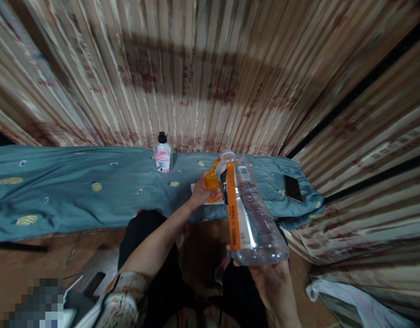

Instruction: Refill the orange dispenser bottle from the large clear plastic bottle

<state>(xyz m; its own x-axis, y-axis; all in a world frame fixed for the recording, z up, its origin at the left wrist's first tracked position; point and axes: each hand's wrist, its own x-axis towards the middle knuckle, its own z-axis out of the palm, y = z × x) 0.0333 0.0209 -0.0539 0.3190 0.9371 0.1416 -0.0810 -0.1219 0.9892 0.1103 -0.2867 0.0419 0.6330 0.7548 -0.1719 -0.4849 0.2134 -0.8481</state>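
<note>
Clear plastic bottle [252, 218], orange-striped label, is held at the front edge of the teal pineapple-print cloth [73, 182], its long axis slanting, mouth away and slightly left, base nearest. Right hand [273, 279] grips it near the base; left hand [199, 193] is curled around an amber translucent item [211, 182], partly hidden behind the bottle. Farther out on the cloth are a black-capped bottle [163, 157], upright at left, and a phone [292, 188], flat at right.

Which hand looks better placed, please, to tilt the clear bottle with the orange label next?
Probably the right hand: it holds the clear bottle near its base, whereas the left hand is occupied with the orange item.
</note>
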